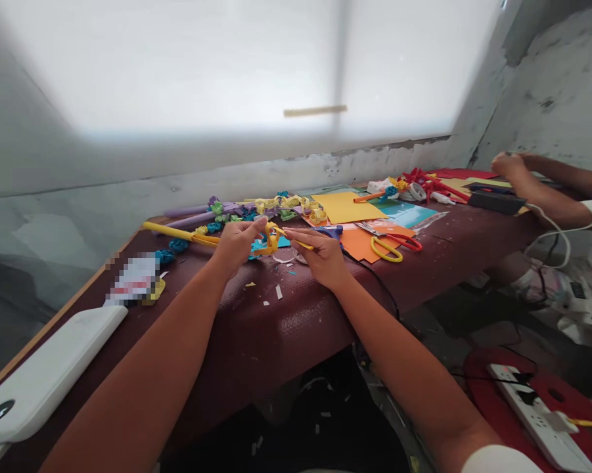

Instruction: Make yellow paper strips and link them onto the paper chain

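Note:
A looped yellow paper strip (274,238) is held up over the table between my two hands. My left hand (239,244) is closed, its thumb and fingers pinching the left side of the loops. On the other side, my right hand (321,255) is closed around a thin yellow length that looks like the strip's tail. Behind my right hand shows part of a blue glue gun (331,232). Scissors (389,244) with red and yellow handles lie to the right on orange paper (357,246). A yellow paper tube (180,232) lies left of my left hand.
Curled paper flowers (221,217) and purple tubes (192,213) lie along the back. Yellow paper (347,207) is behind the scissors. A white power bank (54,374) lies at left. Another person's hands (510,164) are at far right. A power strip (537,410) sits low right.

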A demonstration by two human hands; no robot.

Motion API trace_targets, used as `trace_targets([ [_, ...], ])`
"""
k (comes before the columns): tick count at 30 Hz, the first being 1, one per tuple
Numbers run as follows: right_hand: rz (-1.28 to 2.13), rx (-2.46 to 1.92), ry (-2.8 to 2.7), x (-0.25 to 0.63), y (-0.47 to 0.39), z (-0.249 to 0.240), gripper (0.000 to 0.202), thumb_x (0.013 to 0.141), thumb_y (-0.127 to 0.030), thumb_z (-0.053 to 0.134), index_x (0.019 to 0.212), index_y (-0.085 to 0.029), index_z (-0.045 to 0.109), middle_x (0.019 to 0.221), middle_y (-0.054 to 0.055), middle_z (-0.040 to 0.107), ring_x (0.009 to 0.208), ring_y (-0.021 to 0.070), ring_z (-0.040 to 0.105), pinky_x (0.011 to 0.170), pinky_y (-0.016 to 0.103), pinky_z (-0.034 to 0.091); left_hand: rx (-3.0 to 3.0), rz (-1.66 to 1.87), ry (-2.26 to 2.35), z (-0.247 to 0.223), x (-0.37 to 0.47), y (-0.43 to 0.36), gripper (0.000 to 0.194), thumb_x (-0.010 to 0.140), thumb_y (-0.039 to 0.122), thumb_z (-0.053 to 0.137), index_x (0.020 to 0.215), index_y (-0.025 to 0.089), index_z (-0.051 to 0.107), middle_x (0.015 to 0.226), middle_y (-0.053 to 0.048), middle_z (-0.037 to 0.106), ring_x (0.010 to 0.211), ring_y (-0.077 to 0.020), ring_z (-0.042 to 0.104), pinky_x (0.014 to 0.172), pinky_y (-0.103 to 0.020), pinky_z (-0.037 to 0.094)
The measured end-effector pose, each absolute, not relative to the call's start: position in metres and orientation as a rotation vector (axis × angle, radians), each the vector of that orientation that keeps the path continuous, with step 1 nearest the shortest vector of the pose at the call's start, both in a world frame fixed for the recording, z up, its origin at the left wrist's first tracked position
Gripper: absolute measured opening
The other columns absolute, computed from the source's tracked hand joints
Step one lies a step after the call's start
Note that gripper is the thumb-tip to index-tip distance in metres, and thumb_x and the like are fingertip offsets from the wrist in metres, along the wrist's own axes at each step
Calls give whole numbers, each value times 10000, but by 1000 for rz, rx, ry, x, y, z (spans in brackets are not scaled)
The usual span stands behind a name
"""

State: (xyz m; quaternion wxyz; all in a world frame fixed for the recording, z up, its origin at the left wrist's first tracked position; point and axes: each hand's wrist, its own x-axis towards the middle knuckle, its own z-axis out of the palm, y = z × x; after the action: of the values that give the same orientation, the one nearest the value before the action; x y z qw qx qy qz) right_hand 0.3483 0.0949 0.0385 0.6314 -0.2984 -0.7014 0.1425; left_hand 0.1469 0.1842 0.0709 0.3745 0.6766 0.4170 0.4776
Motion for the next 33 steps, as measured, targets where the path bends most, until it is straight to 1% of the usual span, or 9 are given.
trace_targets([
  [4,264,-719,-1600,349,96,36,275,1013,-352,638,1241,-332,790,1266,30,784,1190,217,738,1082,430,579,1770,1117,915,74,147,176,337,994,463,657,1095,143,690,1047,-55,718,904,-180,699,815,-372,607],
  [7,200,-705,-1626,350,97,35,249,1008,-348,640,1187,-324,811,1227,32,799,1145,212,752,1040,411,599,1785,998,791,75,147,172,322,992,443,664,1113,146,690,1064,-59,721,909,-179,701,826,-376,609],
  [9,154,-686,-1655,351,96,34,244,1014,-343,625,1165,-328,817,1217,34,800,1125,201,752,1018,396,604,1776,949,746,75,147,170,338,999,459,650,1126,148,688,1065,-61,722,902,-178,702,824,-376,610],
  [13,69,-653,-1725,351,94,32,270,1039,-313,578,1179,-332,808,1259,37,782,1163,190,724,1050,399,574,1742,962,773,74,148,170,371,1010,496,621,1121,146,681,1024,-55,714,847,-163,691,780,-355,606],
  [18,-6,-655,-1817,349,92,31,286,1066,-302,542,1185,-311,801,1250,43,785,1135,187,716,1036,401,560,1748,941,805,73,147,172,299,995,422,665,1101,143,676,1014,-45,701,839,-154,680,746,-330,601],
  [23,-42,-663,-1853,347,92,31,266,1067,-314,562,1204,-292,788,1344,50,745,1193,197,677,1075,408,523,1774,909,800,73,147,171,276,992,402,673,1079,141,677,997,-40,699,832,-150,679,745,-327,602],
  [28,10,-651,-1896,345,93,33,247,1063,-310,575,1170,-266,792,1212,56,798,1129,200,701,1033,387,527,1818,916,804,75,148,169,250,986,383,686,1020,136,677,926,-18,688,765,-130,659,697,-296,587],
  [31,78,-668,-1879,344,94,34,231,1060,-341,587,1081,-258,801,1142,59,809,1095,209,706,1029,394,515,1830,945,805,77,149,167,243,979,374,698,987,132,680,895,-8,685,749,-127,656,684,-287,582],
  [33,141,-680,-1845,344,95,36,262,1060,-389,587,1001,-238,793,1078,68,804,1066,209,709,1010,383,516,1824,980,793,78,150,165,238,974,366,706,984,129,686,908,-11,692,771,-134,667,697,-293,587],
])
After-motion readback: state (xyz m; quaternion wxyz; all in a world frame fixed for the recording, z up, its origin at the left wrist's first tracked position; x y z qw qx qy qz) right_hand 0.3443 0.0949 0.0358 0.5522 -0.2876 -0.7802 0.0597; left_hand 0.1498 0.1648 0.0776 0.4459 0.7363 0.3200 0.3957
